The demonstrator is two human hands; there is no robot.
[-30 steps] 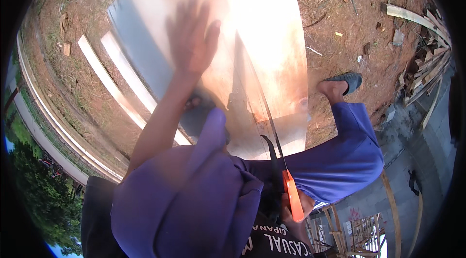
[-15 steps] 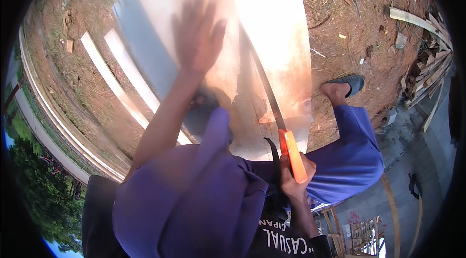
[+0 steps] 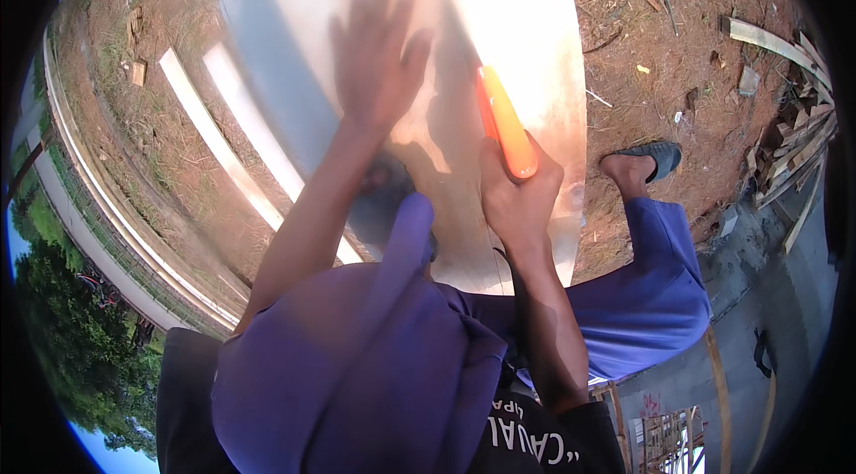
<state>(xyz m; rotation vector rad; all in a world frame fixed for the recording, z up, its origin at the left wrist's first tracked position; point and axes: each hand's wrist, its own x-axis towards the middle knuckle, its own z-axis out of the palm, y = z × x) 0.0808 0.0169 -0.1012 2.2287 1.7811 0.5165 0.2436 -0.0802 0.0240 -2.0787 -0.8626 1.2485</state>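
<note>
Two hands on the plywood sheet (image 3: 535, 55): left hand (image 3: 374, 59) spread flat, right hand (image 3: 517, 193) gripping the orange-handled saw (image 3: 506, 122).

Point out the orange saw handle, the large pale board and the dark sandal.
Orange plastic saw handle (image 3: 505, 122), head view, middle of the handle above the right hand's grip.
Large pale flat board (image 3: 535, 37), head view, bright bare upper face.
Dark sandal (image 3: 658, 156), head view, its strap over the foot.
</note>
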